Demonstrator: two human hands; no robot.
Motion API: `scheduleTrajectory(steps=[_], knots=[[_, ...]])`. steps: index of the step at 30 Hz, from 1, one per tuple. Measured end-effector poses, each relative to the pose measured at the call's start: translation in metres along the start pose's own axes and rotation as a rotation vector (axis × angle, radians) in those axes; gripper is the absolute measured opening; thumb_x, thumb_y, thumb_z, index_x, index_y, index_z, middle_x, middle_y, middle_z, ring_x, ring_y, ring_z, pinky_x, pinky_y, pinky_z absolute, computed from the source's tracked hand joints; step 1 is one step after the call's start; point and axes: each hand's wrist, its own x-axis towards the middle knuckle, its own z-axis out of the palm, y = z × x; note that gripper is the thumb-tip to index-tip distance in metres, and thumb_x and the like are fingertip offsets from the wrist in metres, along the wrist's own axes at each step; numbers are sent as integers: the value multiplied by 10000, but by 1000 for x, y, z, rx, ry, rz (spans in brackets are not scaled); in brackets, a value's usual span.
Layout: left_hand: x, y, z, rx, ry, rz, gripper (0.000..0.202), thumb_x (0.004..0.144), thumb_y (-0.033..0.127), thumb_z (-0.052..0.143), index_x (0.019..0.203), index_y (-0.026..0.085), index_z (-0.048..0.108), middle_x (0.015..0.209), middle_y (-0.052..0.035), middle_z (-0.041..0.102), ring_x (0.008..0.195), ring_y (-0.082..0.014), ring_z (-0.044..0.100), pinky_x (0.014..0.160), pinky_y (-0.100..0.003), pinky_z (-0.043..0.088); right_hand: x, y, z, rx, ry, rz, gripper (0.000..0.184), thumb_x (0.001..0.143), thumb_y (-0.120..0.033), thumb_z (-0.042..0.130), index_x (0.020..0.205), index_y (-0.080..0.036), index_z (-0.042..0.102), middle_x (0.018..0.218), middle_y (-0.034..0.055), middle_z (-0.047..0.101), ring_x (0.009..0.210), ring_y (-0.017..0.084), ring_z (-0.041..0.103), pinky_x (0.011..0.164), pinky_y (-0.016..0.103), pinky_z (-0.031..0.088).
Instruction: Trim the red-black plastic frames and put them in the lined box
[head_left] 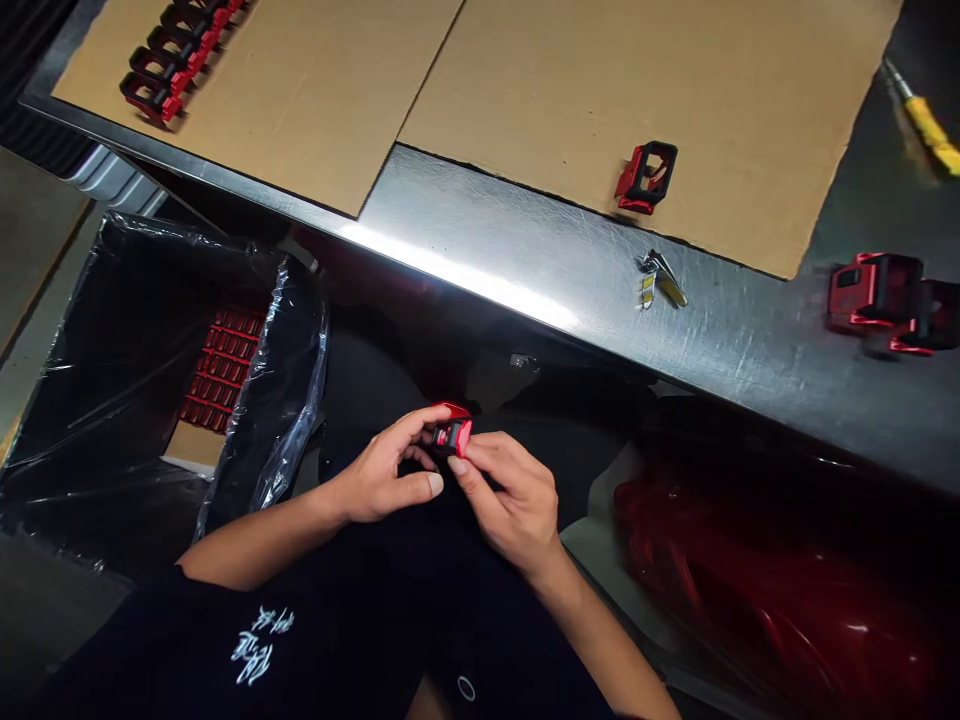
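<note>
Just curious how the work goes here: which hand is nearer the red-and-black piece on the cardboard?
The right hand is nearer, below and left of the red-and-black piece in the head view. The left hand is farther, more to the left.

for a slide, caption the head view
Left hand and right hand hold a small red-and-black plastic part

From where I stand, the table (517, 245) is brushed steel, bright and finely scratched, partly covered by matt brown cardboard sheets (600, 90). The small part (452, 436) held near the table edge is glossy red plastic with matt black plastic inside. Off to the left, a black plastic bag (112, 340) shines, thin and crinkled, and the shirt (150, 650) nearest me is matt black cloth
</note>
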Motion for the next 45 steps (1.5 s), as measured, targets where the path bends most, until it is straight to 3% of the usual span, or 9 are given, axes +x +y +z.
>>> scheduleTrajectory(steps=[3,6,11,15,19,22,28,36,45], knots=[[2,1,2,-79,63,-91,778,794,470,802,1460,196,507,1293,-139,663,1160,-283,660,992,-409,544,0,2,3,-278,-29,-306,222,906,-100,689,1058,-229,787,930,74,787,795,194,729,702,314,614],[4,-4,5,-155,122,-71,838,737,396,877,1463,230,493,1337,-132,650,1205,-273,653,1058,-428,521,-3,5,6,-357,-49,-366,233,913,-126,676,1086,-238,784,973,92,793,824,221,740,701,342,629],[3,-16,3,-265,148,52,824,706,302,915,1424,293,511,1368,-117,644,1267,-264,633,1079,-437,527,10,6,-19,-328,-32,-260,340,901,-115,673,1184,-289,745,1111,87,776,965,238,751,828,392,640],[0,-15,-2,-254,108,94,834,715,346,911,1448,303,518,1368,-121,636,1204,-269,656,1042,-447,556,57,12,-71,-689,403,-147,241,915,-281,699,1148,-256,752,1066,97,755,1012,293,718,956,505,579],[-1,-10,0,-217,55,114,862,716,373,906,1482,303,516,1374,-124,592,1201,-284,649,1037,-447,572,105,24,-108,-965,597,166,614,756,-494,832,1253,-154,712,1186,177,669,1129,383,637,1022,617,490],[-3,-9,2,-173,24,130,844,723,362,900,1478,342,523,1398,-102,557,1233,-283,634,1058,-433,567,122,31,-116,-970,607,277,507,758,-521,808,1126,-173,776,1111,153,680,1087,366,634,990,584,493],[-6,-10,-1,-10,31,199,824,751,341,874,1490,352,511,1472,-105,478,1293,-292,601,1110,-452,537,106,30,-120,-843,661,182,272,810,-403,726,948,-176,787,838,51,721,713,197,650,789,386,557],[6,-6,-1,170,52,386,883,780,270,840,1549,310,408,1506,-143,512,1397,-325,533,1192,-504,460,11,-21,-74,-416,94,-252,390,820,-130,766,1179,-281,769,900,52,795,711,201,736,595,323,610],[17,5,2,252,-112,505,877,793,278,845,1552,314,408,1472,-130,594,1346,-306,595,1144,-471,513,-20,-23,-42,-245,-45,-357,242,813,-157,782,1040,-239,783,857,72,811,754,239,798,629,339,687]])
